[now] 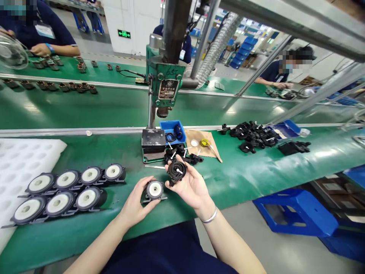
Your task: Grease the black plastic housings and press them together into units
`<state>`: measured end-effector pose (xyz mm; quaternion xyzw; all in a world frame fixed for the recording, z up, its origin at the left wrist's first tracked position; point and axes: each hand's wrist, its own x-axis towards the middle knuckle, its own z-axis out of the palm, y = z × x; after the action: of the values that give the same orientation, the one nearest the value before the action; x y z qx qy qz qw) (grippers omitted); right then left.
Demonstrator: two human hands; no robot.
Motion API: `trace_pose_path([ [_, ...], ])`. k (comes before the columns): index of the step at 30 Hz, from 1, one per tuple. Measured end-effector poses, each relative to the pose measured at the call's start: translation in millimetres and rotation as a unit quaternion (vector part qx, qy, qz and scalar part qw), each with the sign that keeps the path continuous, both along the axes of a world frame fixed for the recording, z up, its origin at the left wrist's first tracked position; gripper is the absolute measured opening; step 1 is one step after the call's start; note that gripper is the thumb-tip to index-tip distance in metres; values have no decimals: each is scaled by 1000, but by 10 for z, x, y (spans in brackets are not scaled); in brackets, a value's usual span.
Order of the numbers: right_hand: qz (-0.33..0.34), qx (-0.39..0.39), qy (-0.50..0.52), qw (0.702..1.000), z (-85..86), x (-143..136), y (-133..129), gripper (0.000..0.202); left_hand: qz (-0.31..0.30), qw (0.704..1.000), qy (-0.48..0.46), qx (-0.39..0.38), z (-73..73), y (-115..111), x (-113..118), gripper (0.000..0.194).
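Note:
My left hand (138,203) is closed around a round black motor housing with a white disc face (155,189), near the front of the green bench. In my right hand (192,184), palm turned up, lies a round black pump cover (176,171) with a white pin standing at its centre. The two parts are close together but apart. Left of my hands, several similar black housings with white discs (91,174) stand in two rows. Beyond my right hand is a pile of black covers with white pins (182,153).
A green press (164,82) rises at the back above a black metal block (154,139). Beside it are a blue bin (172,127) and cardboard with a yellow-topped brush (205,143). White foam (31,152) lies left; more black parts (251,133) lie right. Co-workers sit across.

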<state>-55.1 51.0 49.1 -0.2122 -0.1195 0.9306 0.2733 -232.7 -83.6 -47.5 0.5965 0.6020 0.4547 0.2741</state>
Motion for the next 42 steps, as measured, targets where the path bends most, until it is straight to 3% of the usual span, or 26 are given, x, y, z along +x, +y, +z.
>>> trace_pose_path([
  [5,26,28,-11,999,-21,-180,73,38,4,1000,-12,3,-7,42,18,66],
  [10,45,77,-67,994,-97,-166,113,34,14,1000,-1,8,62,52,36,70],
  [18,21,267,-181,946,-214,-105,103,26,7,997,-73,-3,73,40,51,84],
  [24,28,457,-257,851,-157,-169,93,20,1,992,-122,-10,91,71,40,90],
  [29,73,544,-284,786,-161,-240,54,20,9,993,-117,-24,88,74,27,94],
  [37,17,737,-292,610,-107,-188,-12,18,1,994,-99,-36,101,82,10,93],
  [42,2,799,-274,535,-180,-151,-105,31,-19,995,-96,-21,118,98,0,90],
])
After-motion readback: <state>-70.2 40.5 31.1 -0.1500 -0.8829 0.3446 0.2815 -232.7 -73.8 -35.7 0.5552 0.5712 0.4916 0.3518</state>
